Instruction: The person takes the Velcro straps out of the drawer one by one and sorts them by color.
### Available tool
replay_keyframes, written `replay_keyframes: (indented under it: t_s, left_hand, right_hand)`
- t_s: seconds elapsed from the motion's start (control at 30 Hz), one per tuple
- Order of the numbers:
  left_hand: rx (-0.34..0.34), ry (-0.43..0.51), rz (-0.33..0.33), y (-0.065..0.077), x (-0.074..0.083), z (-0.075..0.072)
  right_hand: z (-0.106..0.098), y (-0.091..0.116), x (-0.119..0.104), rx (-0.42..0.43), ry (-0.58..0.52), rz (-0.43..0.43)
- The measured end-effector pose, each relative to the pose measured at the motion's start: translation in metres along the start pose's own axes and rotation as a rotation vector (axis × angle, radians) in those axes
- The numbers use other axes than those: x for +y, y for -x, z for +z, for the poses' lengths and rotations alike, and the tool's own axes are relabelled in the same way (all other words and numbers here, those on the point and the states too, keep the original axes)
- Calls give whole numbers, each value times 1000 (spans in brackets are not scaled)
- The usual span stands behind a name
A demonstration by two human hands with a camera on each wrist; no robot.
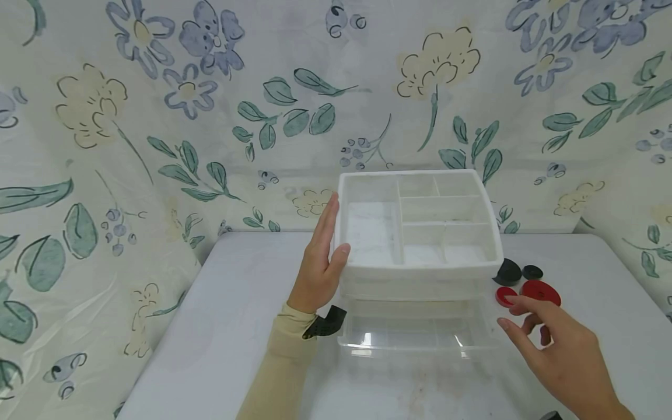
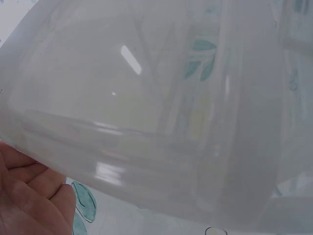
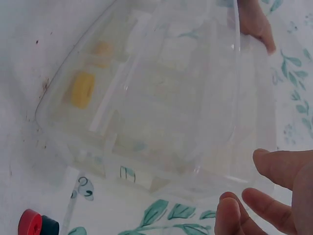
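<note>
A plastic organizer [image 1: 420, 270] with a white, divided top and a clear drawer [image 1: 415, 333] at its front stands in the middle of the table. My left hand [image 1: 318, 262] rests on its left side, fingers straight and thumb near the top rim. In the left wrist view, the organizer's translucent wall [image 2: 146, 98] fills most of the picture. My right hand [image 1: 564, 344] is off the organizer's front right, thumb and fingers apart and loosely bent, holding nothing. Just beyond its fingertips lie a small red disc [image 1: 504, 296] and a larger red disc [image 1: 542, 291].
Behind the red discs are a black curved piece [image 1: 508, 273] and a small black disc [image 1: 532, 272]. Through the clear plastic, the right wrist view shows a yellow piece [image 3: 82, 89]. A flowered cloth [image 1: 294, 116] hangs behind the white table [image 1: 226, 326].
</note>
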State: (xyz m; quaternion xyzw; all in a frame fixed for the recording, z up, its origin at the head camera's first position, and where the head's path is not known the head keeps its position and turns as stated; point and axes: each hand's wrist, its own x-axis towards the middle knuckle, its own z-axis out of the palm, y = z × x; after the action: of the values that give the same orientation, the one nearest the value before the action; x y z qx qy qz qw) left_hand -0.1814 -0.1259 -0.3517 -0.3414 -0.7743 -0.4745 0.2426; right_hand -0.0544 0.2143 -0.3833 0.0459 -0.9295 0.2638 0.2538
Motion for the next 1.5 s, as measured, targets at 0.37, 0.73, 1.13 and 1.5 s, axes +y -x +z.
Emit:
replay_keyframes:
  t_s: [0.37, 0.73, 1.13, 1.5]
  left_hand:
    - [-1, -10, -1, 0, 1, -1]
    - [-2, -9, -10, -1, 1, -1]
    - [-8, -8, -24, -1, 1, -2]
    - [-10, -6, -23, -1, 1, -1]
  right_hand:
    - [6, 13, -24, -18, 19, -44]
    - [23, 22, -33, 101, 2, -312]
    - [36, 27, -48, 91, 16, -421]
    - [52, 35, -52, 115, -65, -524]
